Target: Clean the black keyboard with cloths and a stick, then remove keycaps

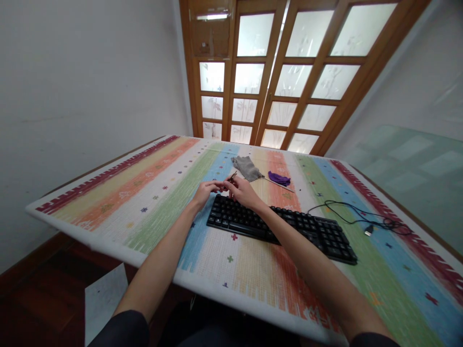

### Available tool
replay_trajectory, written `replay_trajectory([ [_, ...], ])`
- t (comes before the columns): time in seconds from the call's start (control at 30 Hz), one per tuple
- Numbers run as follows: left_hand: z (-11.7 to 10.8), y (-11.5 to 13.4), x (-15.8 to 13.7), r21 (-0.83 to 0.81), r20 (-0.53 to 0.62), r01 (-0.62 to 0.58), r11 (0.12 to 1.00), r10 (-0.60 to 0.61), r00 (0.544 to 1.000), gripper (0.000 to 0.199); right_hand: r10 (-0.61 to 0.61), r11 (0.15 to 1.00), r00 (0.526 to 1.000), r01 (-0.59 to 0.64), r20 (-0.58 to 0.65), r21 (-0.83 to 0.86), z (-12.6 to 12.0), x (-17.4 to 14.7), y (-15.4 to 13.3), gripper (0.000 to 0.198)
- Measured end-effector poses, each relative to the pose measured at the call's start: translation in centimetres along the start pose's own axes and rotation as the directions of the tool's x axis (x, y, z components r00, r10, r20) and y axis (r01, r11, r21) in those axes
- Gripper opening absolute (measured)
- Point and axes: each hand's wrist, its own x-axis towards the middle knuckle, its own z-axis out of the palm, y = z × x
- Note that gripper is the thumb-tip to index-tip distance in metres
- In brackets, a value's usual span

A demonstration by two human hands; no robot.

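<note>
My left hand (207,193) and my right hand (241,189) meet just above the far left corner of a black keyboard (238,227). A small dark tool with thin prongs (233,176) sticks up from the fingers of my right hand, which are closed around it. The fingers of my left hand reach across to the right and close near the same spot. Whatever lies between their tips is too small to make out. Beneath my right wrist, part of the keyboard is hidden.
Beyond my hands lie a grey cloth (248,167), a purple cloth (279,179) and a thin rod (278,183). The keyboard's black cable (347,219) coils at the right, ending in a USB plug (369,230). A striped tablecloth (152,202) covers the table.
</note>
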Motion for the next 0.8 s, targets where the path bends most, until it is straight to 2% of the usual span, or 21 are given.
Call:
replay_trajectory([
  [0.27,-0.2,-0.2,0.2,0.164,-0.009,-0.021,0.986,0.023,1.000,0.021,-0.102,0.963,0.993,0.085,-0.056,-0.255,0.3,0.2,0.6,0.031],
  [0.5,-0.1,-0.5,-0.1,0.279,0.075,-0.066,0.958,0.047,0.996,0.023,-0.021,0.972,0.998,0.006,-0.064,-0.234,0.9,-0.1,1.6,0.032],
  [0.8,-0.4,-1.0,0.1,0.355,0.096,-0.100,0.930,0.070,0.993,0.028,-0.010,0.948,0.997,-0.013,-0.072,-0.317,1.1,0.5,1.7,0.023],
])
